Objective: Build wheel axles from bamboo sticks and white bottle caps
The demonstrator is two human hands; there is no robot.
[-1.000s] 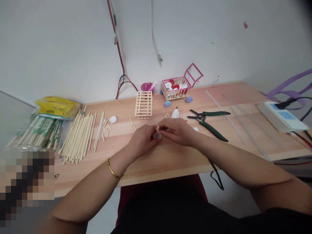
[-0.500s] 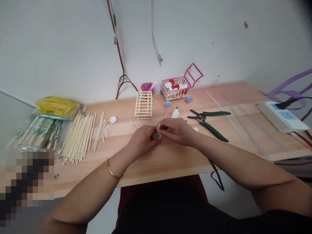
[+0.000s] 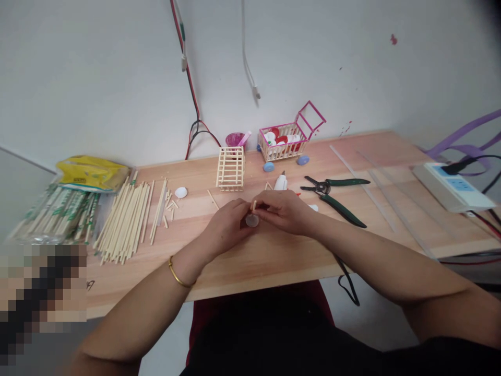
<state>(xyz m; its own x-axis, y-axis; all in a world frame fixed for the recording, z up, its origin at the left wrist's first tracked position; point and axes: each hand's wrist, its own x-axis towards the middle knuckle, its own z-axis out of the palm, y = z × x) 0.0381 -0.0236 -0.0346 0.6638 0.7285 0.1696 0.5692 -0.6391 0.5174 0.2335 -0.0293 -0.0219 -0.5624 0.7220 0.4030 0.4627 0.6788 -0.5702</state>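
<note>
Joining parts mid-frame, apparently, the right hand (image 3: 284, 211) pinches a stick (image 3: 254, 206) while the left hand (image 3: 228, 225) grips a cap (image 3: 252, 221), fingers closed, next needing steady alignment.

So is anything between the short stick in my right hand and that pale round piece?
Nothing visible stands between the short stick in your right hand and the pale round piece just below it in view, except perhaps your thumb; whether stick and piece touch is unclear.
</note>
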